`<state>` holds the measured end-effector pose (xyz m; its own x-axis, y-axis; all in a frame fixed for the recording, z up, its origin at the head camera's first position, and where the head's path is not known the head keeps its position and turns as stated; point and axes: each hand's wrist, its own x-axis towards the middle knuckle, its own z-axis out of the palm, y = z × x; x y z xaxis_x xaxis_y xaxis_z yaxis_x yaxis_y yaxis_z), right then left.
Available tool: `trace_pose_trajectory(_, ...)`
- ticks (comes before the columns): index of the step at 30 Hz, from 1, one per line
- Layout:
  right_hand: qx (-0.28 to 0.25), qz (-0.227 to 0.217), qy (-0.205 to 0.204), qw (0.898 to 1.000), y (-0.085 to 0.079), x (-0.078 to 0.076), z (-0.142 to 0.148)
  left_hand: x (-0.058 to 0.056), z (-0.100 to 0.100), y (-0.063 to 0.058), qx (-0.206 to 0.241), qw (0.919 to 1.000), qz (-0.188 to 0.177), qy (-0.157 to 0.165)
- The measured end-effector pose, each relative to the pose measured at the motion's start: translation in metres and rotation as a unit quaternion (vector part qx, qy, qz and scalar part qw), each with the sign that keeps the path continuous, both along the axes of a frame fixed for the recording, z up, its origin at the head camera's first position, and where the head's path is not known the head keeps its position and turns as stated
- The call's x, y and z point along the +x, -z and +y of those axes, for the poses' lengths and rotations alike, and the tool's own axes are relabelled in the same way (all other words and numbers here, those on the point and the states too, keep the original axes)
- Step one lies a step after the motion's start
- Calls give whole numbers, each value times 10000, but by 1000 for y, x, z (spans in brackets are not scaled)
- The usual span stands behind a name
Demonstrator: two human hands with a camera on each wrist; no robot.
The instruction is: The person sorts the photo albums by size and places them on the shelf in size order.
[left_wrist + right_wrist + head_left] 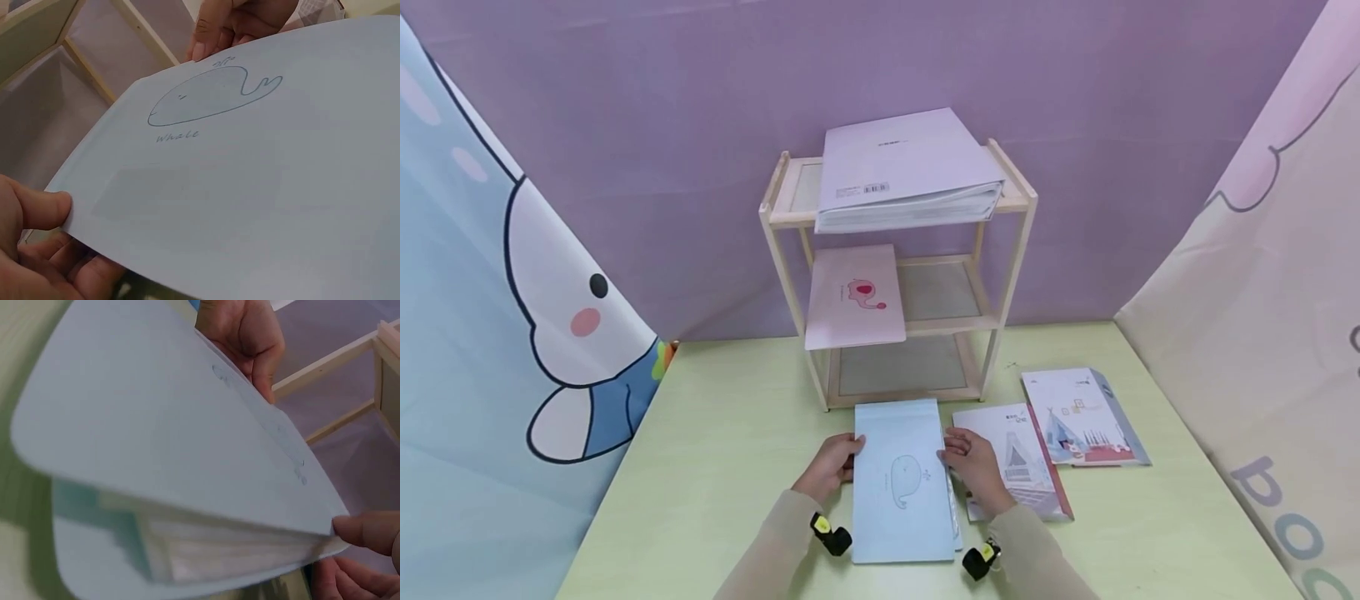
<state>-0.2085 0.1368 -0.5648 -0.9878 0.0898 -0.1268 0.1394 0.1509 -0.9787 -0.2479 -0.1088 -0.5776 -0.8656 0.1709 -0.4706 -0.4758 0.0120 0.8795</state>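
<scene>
Both hands hold a light blue book point(901, 483) whose cover bears a whale drawing and, in the left wrist view, the word "whale". My left hand point(833, 465) pinches its left edge, thumb on top and fingers beneath. At the right edge my right hand point(977, 468) grips it the same way, as the right wrist view shows the thumb point(359, 530) on the cover. Its covers gape at one end there, with pale pages point(212, 553) between them. Just right of it lies a booklet with a tent picture point(1011, 454), partly behind my right hand.
A wooden three-tier shelf point(992, 358) stands behind the book. Large white-lilac albums point(910, 162) lie on its top, and a pink elephant book point(853, 300) juts from the middle tier. Another tent-picture booklet point(1078, 417) lies further right on the green table point(700, 483). Printed cloths hang around.
</scene>
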Motion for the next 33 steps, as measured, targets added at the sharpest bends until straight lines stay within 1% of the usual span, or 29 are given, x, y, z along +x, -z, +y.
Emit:
trace_pose_trajectory(6,-10,-217,-338,9992,-4,0,6,1,0,-8,17,10000,81,22)
trace_pose_trajectory(8,13,-376,-417,9984,-4,0,7,1,1,-10,8,10000,77,33)
trace_pose_trajectory(13,-37,-828,-613,9947,-8,4,11,0,0,-10,51,9999,116,62)
trace_pose_trajectory(15,-98,-936,-732,9929,-10,6,12,0,1,-9,73,9998,156,58)
trace_pose_trajectory(17,-42,-968,-842,9917,-10,6,14,-1,1,-9,78,9998,170,37)
trace_pose_trajectory(19,99,-987,-838,9915,-10,7,14,-1,2,-10,67,9998,194,29)
trace_pose_trajectory(22,139,-1019,-709,9922,-10,8,13,-1,2,-13,108,9997,222,40)
trace_pose_trajectory(27,-144,-1031,-439,9936,-9,10,14,-1,3,-21,253,9992,303,56)
trace_pose_trajectory(33,-375,-1044,-301,9934,-10,12,16,1,6,-26,578,9975,370,-182)
